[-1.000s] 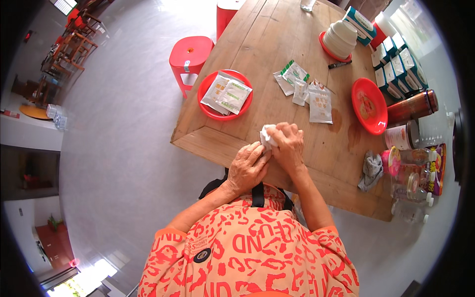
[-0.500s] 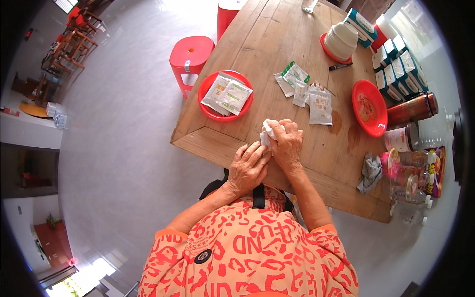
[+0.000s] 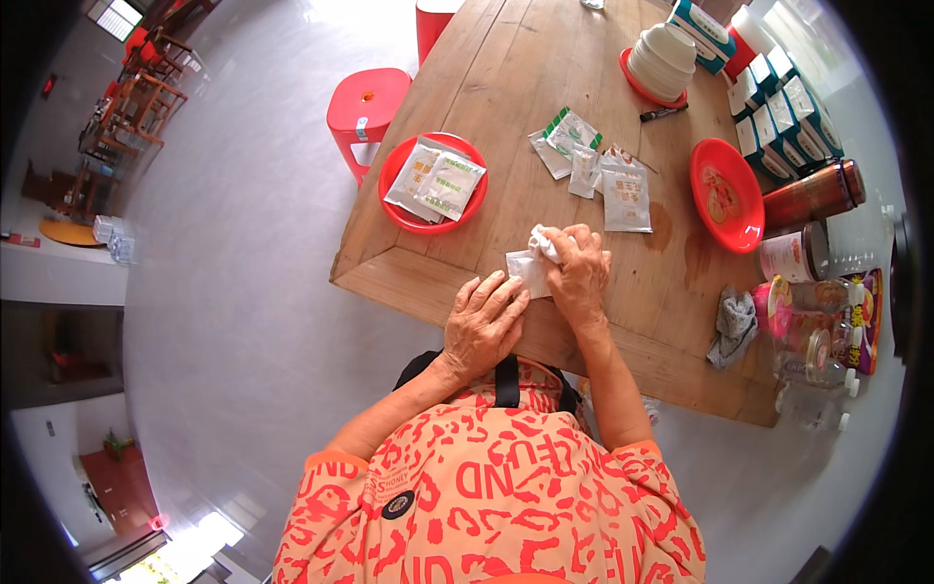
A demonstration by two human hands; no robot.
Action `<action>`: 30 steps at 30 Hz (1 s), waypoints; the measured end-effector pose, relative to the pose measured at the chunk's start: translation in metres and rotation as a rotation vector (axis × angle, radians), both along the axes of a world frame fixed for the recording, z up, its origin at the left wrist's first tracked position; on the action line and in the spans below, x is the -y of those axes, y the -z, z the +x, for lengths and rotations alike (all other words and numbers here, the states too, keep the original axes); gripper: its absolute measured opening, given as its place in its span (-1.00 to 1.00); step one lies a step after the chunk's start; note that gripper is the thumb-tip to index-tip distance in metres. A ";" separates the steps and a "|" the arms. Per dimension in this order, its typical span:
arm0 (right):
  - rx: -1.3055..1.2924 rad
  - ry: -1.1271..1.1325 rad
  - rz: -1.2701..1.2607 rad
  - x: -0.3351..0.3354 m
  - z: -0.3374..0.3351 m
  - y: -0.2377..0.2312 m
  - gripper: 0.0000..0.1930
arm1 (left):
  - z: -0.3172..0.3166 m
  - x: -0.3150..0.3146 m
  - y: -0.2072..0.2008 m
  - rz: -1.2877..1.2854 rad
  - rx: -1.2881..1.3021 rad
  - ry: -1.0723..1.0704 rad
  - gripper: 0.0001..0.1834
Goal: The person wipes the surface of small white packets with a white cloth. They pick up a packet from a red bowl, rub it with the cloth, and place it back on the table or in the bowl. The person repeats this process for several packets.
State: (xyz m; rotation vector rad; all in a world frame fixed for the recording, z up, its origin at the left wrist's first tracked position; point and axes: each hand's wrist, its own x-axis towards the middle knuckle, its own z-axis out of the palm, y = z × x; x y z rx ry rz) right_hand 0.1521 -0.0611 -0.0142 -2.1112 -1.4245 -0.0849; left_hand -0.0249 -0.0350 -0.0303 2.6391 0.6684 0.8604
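Observation:
Near the front edge of the wooden table (image 3: 467, 88), a small white packet (image 3: 526, 267) lies flat. My left hand (image 3: 484, 326) rests with its fingers stretched out, the tips at the packet's near left corner. My right hand (image 3: 581, 279) is closed on a crumpled white tissue (image 3: 543, 241) over the packet's right side, hiding that part. Left of my hands, a red plate (image 3: 389, 175) holds several sachets (image 3: 454, 185). Beyond my right hand lie more sachets: a silvery one (image 3: 626, 200), a small narrow one (image 3: 584, 171) and a green-edged one (image 3: 571, 132).
A red dish (image 3: 749, 229), a copper-coloured flask (image 3: 815, 195), a grey cloth (image 3: 735, 326) and plastic bottles (image 3: 812, 368) line the right side. White bowls (image 3: 664, 60), a black marker (image 3: 664, 114) and tissue packs (image 3: 793, 115) stand farther back. A red stool (image 3: 370, 97) is beside the table's left edge.
My right hand with the tissue has shifted slightly right and up, and more of the white packet shows between my hands. The left hand stays nearly in place. The view has tilted a little.

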 end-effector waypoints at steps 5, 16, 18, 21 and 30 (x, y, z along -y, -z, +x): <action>-0.093 0.105 0.236 -0.001 0.019 0.005 -0.67 | 0.002 0.001 0.002 0.003 0.011 -0.008 -0.64; -0.019 -0.129 0.105 0.008 -0.011 0.001 -0.66 | 0.001 0.000 0.001 -0.002 0.000 -0.004 -0.68; -0.038 -0.053 0.119 0.002 -0.003 0.008 -0.66 | 0.001 0.001 0.001 -0.002 -0.001 -0.005 -0.65; -0.083 -0.006 0.176 0.002 0.007 0.012 -0.66 | 0.001 0.000 -0.001 -0.003 -0.002 -0.003 -0.63; -0.096 -0.220 0.148 0.057 0.007 0.006 -0.61 | 0.002 0.002 0.001 -0.008 0.009 -0.021 -0.63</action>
